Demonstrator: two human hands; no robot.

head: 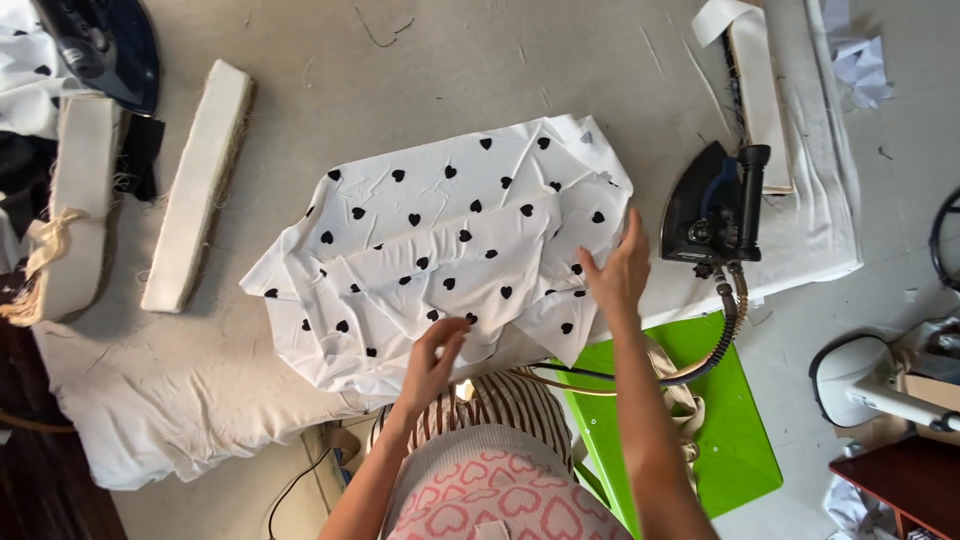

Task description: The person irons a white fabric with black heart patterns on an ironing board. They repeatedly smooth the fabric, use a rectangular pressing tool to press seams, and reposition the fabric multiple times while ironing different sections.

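Observation:
A white cloth with black hearts (pixel 440 240) lies crumpled and folded on the padded ironing table (pixel 400 70). My left hand (pixel 432 358) pinches its near edge, fingers closed on the fabric. My right hand (pixel 615 272) rests flat on the cloth's right side, fingers spread, pressing a fold down. A black iron (pixel 712 210) stands just right of that hand, its hose curving down toward me.
Two long padded pressing blocks (pixel 195 185) (pixel 70 200) lie at the table's left. Another iron (pixel 100 45) sits at the top left. A green stool (pixel 730 420) stands below the table's right end. A white machine (pixel 870 380) is at the far right.

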